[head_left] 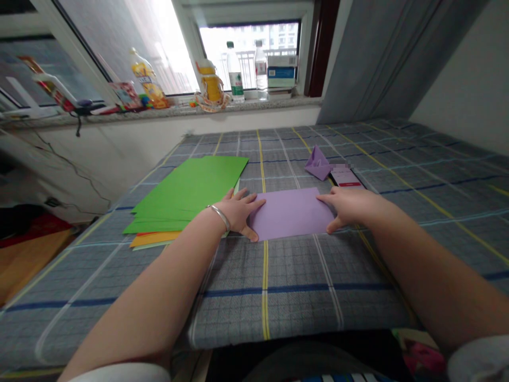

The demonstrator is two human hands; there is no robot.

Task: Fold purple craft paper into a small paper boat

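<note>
A folded sheet of purple paper [292,212] lies flat on the grey checked cloth [294,276]. My left hand [238,211], with a silver bangle on the wrist, rests on the sheet's left edge, fingers spread flat. My right hand [348,207] presses the right edge, fingers stretched out and the thumb at the lower corner. Both hands lie flat on the paper and grip nothing.
A stack of green, orange and pale sheets [186,193] lies to the left. A small folded purple paper shape [318,163] and a phone [347,178] sit behind the right hand. Bottles [235,71] and clutter line the windowsill. The cloth's front edge is near me.
</note>
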